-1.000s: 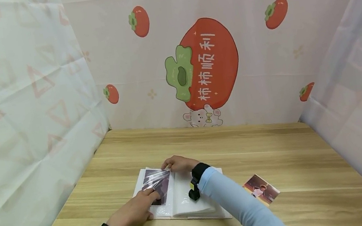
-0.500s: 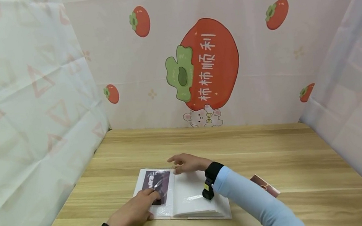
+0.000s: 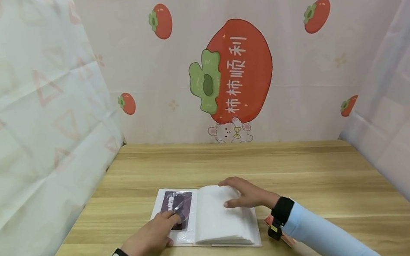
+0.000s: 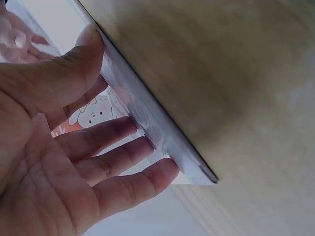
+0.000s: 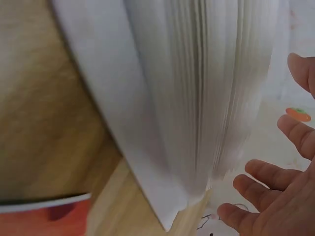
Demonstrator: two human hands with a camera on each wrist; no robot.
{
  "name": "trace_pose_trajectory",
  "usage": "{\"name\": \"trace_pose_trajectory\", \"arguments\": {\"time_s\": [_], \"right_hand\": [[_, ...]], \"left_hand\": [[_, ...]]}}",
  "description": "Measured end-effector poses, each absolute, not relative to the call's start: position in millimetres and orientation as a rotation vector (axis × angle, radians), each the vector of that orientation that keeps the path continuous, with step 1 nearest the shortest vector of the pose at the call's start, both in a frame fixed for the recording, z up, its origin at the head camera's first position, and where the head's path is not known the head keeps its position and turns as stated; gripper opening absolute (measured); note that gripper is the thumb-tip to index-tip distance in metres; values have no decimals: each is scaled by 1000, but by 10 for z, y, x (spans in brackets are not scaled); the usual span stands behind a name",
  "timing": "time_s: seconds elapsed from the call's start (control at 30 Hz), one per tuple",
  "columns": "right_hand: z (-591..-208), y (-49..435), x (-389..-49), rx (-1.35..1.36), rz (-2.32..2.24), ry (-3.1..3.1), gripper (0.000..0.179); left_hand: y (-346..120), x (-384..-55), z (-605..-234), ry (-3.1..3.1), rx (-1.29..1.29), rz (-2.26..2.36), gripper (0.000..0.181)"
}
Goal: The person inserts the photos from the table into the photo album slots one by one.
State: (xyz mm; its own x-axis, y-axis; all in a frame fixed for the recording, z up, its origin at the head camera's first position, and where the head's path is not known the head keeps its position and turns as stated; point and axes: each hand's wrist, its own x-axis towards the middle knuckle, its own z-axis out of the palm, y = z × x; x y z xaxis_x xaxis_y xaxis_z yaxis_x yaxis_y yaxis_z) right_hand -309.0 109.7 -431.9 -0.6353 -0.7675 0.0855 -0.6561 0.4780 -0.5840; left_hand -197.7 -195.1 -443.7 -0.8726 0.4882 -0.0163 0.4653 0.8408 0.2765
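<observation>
An opened photo album with white pages lies on the table. Its left page carries a dark purple photo under glossy clear film. My left hand rests on that page's lower part, fingers extended over the photo; the left wrist view has the thumb against the album's edge. Over the blank right page, my right hand is held with fingers spread and nothing in them. Beside the page stack's edge, the right wrist view shows those fingers apart from it. A loose photo lies right of the album, mostly covered by the right wrist.
The wood-grain table extends around the album. Printed fabric with red persimmons hangs behind it, and pale fabric walls stand at left and right. Both wrists wear black bands.
My right hand has moved right, from the top of the photo page to above the blank right page. The film over the purple photo shows less glare. The left hand stays put.
</observation>
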Motion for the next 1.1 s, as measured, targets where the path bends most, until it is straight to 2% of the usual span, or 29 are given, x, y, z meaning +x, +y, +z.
{"name": "trace_pose_trajectory", "arguments": {"time_s": [0.43,0.87,0.97,1.1], "right_hand": [[-4465,1629,-2708,-1202,-673,2569,79],[-4462,1685,-2640,-1199,-552,2551,77],[-4459,1680,-2647,-1197,-548,2551,77],[-4455,1669,-2647,-1193,-559,2533,77]], "left_hand": [[-1938,-2023,-4429,2925,836,402,39],[-1959,-2042,-4405,2902,839,441,39],[-1996,-2058,-4395,2885,848,478,43],[-1969,-2026,-4332,2892,875,522,59]]}}
